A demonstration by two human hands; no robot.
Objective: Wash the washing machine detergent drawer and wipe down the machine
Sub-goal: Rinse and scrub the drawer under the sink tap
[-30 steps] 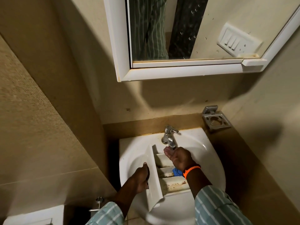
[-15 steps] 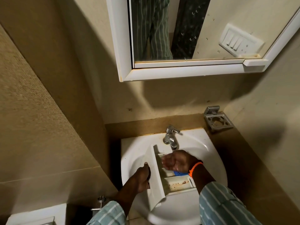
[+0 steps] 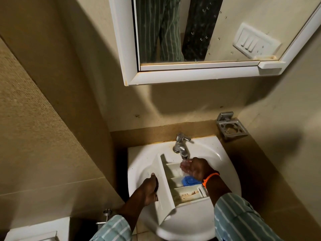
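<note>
Rinsing step: left hand (image 3: 149,189) grips the drawer (image 3: 175,186) front; right hand (image 3: 194,168), cupped open, catches water under the tap (image 3: 181,146); next, scrub the stained compartment.

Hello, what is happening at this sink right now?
A person is washing a washing machine detergent drawer in a white sink. The left hand grips the drawer's front panel and holds it in the basin. The right hand is cupped open under the tap, where water is running onto it above the drawer. The compartment nearest the person shows brown stains, and a blue insert sits in the middle one.
</note>
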